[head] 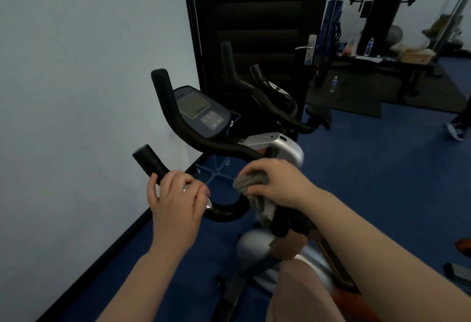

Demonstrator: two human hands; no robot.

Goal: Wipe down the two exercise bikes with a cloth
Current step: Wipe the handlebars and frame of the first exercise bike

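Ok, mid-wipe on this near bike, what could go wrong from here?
1. The cloth hangs loose below the right hand; its tail might snag on the handlebar stem.
2. The console looks untouched and might get skipped.
3. The second bike stands close behind, so a wide swipe could knock its bars.

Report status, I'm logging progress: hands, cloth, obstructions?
Left hand grips near handlebar. Right hand presses grey cloth on bike's centre. Second bike behind, untouched. Nothing blocking.

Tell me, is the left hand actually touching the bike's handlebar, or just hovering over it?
Touching. The head view shows the left hand with its fingers curled round the near handlebar, no gap between them.
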